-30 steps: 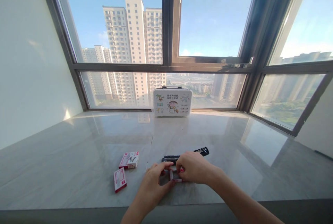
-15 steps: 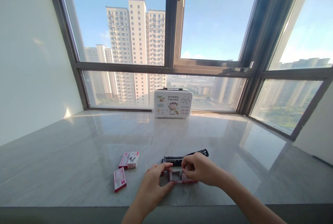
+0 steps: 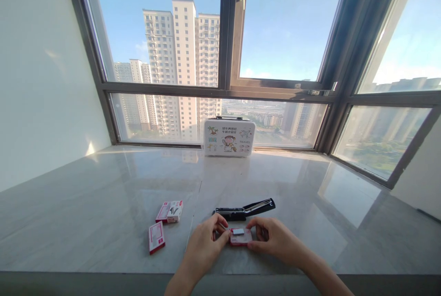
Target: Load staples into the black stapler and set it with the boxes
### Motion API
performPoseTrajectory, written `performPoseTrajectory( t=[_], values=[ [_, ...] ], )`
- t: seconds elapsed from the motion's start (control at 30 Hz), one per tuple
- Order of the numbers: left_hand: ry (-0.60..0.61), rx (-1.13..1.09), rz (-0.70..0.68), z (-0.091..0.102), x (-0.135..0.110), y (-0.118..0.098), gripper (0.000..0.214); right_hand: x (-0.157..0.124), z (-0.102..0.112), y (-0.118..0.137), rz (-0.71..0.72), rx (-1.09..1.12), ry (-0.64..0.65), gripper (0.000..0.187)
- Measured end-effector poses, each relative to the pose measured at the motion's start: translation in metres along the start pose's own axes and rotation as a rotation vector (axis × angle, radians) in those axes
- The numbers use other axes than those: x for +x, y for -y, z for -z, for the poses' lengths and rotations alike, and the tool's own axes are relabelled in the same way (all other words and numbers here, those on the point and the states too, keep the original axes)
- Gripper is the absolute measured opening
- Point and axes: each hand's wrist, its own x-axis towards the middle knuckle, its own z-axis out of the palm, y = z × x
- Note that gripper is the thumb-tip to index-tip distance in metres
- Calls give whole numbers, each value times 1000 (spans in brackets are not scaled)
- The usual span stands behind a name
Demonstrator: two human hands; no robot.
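Between my hands lies a small red-and-white staple box (image 3: 240,239) near the front of the sill. A small grey block, likely a strip of staples (image 3: 238,231), rests on its top. My left hand (image 3: 209,240) pinches the box's left end with thumb and fingers. At the right end, the thumb and bent fingers of my right hand (image 3: 274,240) grip it too. Just behind the box, an opened black stapler (image 3: 237,212) lies flat, its upper arm swung out to the right.
To the left lie a red-and-white box with a stapler picture (image 3: 170,212) and a flat pink-and-white box (image 3: 156,237). A white case with cartoon prints (image 3: 229,137) stands against the window. The marble sill's front edge (image 3: 103,272) runs close to my arms.
The box's open frame between my hands is now closed up, with the grey block on top. My right hand has moved from above the box to its right end.
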Motion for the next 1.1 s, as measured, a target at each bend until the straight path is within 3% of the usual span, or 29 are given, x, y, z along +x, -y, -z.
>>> performPoseTrajectory(
  t=[0.13, 0.27, 0.47, 0.67, 0.9, 1.1],
  values=[
    [-58, -40, -8, 9, 4, 5, 25, 11, 2, 17, 22, -53, -18, 44],
    [-222, 193, 16, 23, 19, 16, 37, 25, -2, 33, 63, -176, -24, 25],
    [-60, 407, 41, 26, 32, 18, 28, 60, -9, 46, 124, -246, -146, 30],
    [-61, 405, 17, 27, 29, 17, 25, 86, -10, 49, 176, -276, -30, 31],
    [-61, 373, 48, 28, 31, 19, 26, 76, -13, 49, 16, -362, -205, 32],
    [-61, 355, 29, 28, 30, 20, 30, 48, -23, 43, 77, -9, -113, 36]
  ],
)
